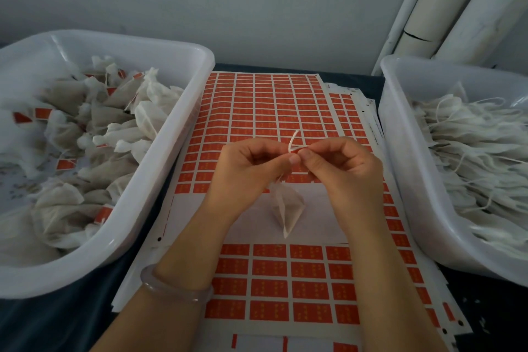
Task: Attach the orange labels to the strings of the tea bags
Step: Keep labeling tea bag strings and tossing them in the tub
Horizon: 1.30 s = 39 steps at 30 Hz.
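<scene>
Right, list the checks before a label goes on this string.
1. Grip on the string, left hand and right hand pinching it: ok.
2. The tea bag hanging below the hands: ok.
3. Orange labels left on the label sheet: ok.
4. Label already on this string: cannot tell, fingertips hide part.
5. Room in the left bin of labelled bags: ok.

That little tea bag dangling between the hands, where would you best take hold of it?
By its string, pinched from above, as the left hand and right hand do. The tea bag hangs soft below it, so squeezing that might crush it.
</scene>
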### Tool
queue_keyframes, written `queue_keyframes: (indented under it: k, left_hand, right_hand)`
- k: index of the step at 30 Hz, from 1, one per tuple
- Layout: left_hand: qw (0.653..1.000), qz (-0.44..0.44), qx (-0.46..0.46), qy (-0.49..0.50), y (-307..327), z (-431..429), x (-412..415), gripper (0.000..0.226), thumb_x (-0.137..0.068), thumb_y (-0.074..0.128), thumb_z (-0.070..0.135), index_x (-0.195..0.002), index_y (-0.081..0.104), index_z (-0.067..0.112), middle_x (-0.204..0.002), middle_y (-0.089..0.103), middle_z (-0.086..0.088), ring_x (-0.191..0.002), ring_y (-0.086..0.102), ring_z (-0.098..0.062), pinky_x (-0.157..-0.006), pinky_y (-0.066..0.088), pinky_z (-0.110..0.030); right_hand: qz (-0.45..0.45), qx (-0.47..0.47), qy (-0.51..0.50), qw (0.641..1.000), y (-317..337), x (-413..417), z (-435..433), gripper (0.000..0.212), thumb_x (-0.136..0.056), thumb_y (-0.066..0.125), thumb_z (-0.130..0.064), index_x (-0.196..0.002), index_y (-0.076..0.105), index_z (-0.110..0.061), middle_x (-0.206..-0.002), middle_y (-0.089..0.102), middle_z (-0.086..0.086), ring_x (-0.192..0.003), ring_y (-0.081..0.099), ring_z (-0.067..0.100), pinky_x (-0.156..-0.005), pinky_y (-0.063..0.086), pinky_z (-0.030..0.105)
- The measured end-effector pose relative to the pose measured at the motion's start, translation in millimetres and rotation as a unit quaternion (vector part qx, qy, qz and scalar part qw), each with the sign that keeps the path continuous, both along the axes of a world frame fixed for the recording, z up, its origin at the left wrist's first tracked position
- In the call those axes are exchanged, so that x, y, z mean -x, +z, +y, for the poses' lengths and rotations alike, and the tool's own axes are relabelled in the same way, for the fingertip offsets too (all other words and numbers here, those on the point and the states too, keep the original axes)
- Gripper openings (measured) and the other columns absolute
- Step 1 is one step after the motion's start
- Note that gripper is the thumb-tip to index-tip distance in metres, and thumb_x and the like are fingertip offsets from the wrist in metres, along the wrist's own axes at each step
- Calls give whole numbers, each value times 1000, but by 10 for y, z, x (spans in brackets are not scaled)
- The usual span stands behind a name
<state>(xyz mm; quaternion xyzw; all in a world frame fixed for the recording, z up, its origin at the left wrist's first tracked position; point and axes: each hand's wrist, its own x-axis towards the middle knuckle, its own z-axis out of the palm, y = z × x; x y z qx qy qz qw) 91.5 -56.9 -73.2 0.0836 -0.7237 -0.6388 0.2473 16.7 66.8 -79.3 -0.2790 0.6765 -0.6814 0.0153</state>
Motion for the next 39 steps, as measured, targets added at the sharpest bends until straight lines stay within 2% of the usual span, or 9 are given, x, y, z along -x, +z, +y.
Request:
queue_keyframes:
  k: [4,15,20,24,27,29,32,35,39]
  left_hand:
    - [1000,1,8,1,-13,-9,6,4,-77,68,24,-77,71,23,-63,69,5,-56,62,-6,-55,50,-14]
    - [995,17,92,45,-40,17,39,20,-86,64,8,-82,66,27,-65,66,19,-62,62,1,-56,46,-8]
    - [991,46,103,67,-68,27,62,16,-84,66,2,-82,68,19,-69,64,15,-63,61,3,-57,44,-8]
    - [994,36,98,19,-91,-23,56,18,-85,62,-2,-83,67,16,-74,65,5,-67,61,-3,-62,48,-14]
    - [993,28,113,5,-114,-2,71,18,-84,62,-5,-84,67,13,-76,65,2,-71,62,-7,-67,50,-18]
    - [995,28,98,7,-127,-9,83,19,-84,62,-3,-82,67,15,-75,66,2,-70,63,-8,-66,51,-19]
    - [997,24,60,46,-136,-64,90,17,-86,61,-1,-82,66,15,-69,66,9,-64,63,-4,-60,49,-15]
    - [994,-4,-14,105,-130,-106,89,10,-87,63,8,-89,63,17,-76,68,7,-69,66,-4,-61,50,-12]
    - [977,6,6,213,3,-140,15,8,-84,69,18,-86,62,23,-82,67,9,-77,64,0,-68,51,-11]
  right_hand:
    - [-7,14,6,1000,-5,3,-2,20,-78,74,-11,-86,67,-29,-76,71,-18,-73,69,2,-58,51,11]
    - [-3,-21,6,1000,-24,-7,-27,14,-81,71,-13,-83,68,-26,-79,71,-14,-75,68,2,-61,51,10]
    - [-24,-24,6,999,-58,-33,-63,8,-86,66,-11,-89,65,-19,-81,70,-5,-76,68,7,-64,53,15]
    - [-68,-6,52,996,-63,-6,-59,24,-84,69,-17,-98,59,-34,-91,69,-18,-86,67,1,-70,54,16]
    - [-10,-41,5,999,-95,-8,-75,16,-83,69,-16,-86,65,-32,-83,69,-18,-80,66,0,-66,52,12]
    - [-23,-27,-6,999,-110,11,-65,13,-80,72,-24,-86,66,-33,-82,70,-19,-79,66,-1,-64,53,12]
    - [-63,-104,78,990,-141,13,-64,46,-62,71,-58,-104,56,-45,-90,66,-28,-86,59,-15,-62,46,3]
    - [55,-247,94,963,-225,-60,-168,26,-79,70,-41,-102,59,-41,-80,61,-26,-82,53,-21,-64,41,-1]
    - [81,-186,17,979,-66,-158,-408,17,-86,66,-29,-85,54,-41,-76,56,-27,-76,51,-22,-61,38,-4]
